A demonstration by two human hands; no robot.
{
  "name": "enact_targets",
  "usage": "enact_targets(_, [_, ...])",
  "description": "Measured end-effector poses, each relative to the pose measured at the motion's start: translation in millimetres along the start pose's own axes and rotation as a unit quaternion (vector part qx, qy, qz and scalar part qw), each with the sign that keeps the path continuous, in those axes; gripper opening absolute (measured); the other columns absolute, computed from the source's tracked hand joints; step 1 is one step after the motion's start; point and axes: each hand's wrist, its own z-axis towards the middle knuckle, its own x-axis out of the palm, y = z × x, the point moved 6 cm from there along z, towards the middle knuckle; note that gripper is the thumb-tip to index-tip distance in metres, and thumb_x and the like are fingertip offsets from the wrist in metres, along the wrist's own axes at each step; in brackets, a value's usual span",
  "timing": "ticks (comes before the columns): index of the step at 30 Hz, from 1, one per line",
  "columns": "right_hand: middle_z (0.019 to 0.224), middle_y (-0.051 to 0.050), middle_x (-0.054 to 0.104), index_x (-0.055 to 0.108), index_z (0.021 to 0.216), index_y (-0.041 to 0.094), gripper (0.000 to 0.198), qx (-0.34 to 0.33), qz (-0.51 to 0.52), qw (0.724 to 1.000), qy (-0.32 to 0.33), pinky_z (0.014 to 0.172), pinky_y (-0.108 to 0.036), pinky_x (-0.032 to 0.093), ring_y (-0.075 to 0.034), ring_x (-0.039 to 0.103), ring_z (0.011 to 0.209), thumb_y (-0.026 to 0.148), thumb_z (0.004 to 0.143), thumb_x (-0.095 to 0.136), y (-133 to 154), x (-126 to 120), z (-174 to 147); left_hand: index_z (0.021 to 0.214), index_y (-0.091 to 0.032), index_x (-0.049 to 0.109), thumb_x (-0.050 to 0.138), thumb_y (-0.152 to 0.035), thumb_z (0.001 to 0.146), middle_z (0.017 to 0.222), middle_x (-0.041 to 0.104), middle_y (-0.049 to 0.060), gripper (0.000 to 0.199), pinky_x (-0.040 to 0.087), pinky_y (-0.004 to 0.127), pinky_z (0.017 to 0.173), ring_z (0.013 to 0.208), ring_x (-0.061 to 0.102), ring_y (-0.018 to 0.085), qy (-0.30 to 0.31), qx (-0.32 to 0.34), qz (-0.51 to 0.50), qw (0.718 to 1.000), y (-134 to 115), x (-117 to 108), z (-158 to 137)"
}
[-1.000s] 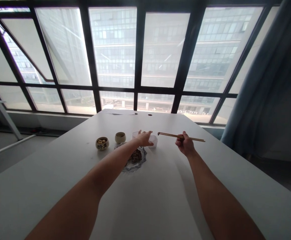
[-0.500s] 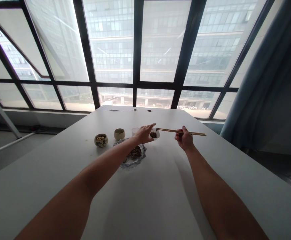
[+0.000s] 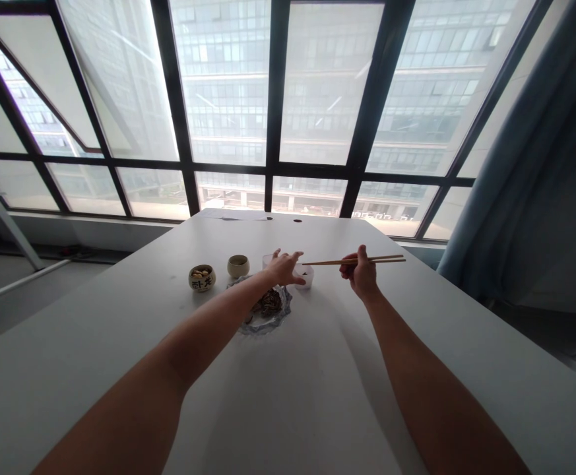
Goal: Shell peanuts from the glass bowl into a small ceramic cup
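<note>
My left hand (image 3: 284,269) is open, its fingers spread over the small clear plastic cup (image 3: 307,282). Whether the fingers touch the cup, I cannot tell. A little dark stuff shows inside that cup, which stands upright. My right hand (image 3: 361,272) grips a pair of wooden chopsticks (image 3: 327,263), held nearly level, with their tips by the cup's rim. Nothing is visible between the tips. Beneath my left forearm lies a scalloped glass plate (image 3: 286,315) bearing a heap of dark striped seeds (image 3: 270,303), partly hidden. A second clear container (image 3: 266,259) is mostly covered by my left hand.
To the left on the white table (image 3: 288,396) stand a pale bowl (image 3: 202,282) with dark lettering, holding tan nut-like pieces, and a plain pale bowl (image 3: 238,266). Windows (image 3: 231,79) line the far side. A blue curtain (image 3: 505,171) hangs at right.
The plastic cup has gone from tilted to upright and lower, and my left fingers have spread off it. The chopsticks have shifted slightly left with my right hand.
</note>
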Motion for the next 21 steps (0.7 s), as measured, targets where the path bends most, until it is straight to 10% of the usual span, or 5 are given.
enact_targets(10, [0.041, -0.004, 0.059, 0.062, 0.057, 0.017, 0.064, -0.009, -0.106, 0.978, 0.179, 0.029, -0.022, 0.036, -0.01, 0.048, 0.028, 0.079, 0.072, 0.064, 6, 67, -32, 0.12, -0.022, 0.063, 0.055, -0.041, 0.092, 0.131, 0.067, 0.009, 0.035, 0.02, 0.052, 0.121, 0.129, 0.056, 0.027, -0.2, -0.064, -0.029, 0.977, 76, -70, -116])
enact_targets(21, [0.046, -0.003, 0.06, 0.06, 0.063, 0.018, 0.069, -0.094, -0.252, 0.935, 0.231, 0.034, -0.022, 0.038, -0.011, 0.052, 0.035, 0.085, 0.077, 0.052, 22, 112, -71, 0.129, -0.019, 0.053, 0.062, -0.047, 0.087, 0.144, 0.055, 0.017, 0.052, 0.032, 0.053, 0.113, 0.135, 0.049, 0.034, -0.326, -0.161, 0.026, 0.931, 154, -60, -207])
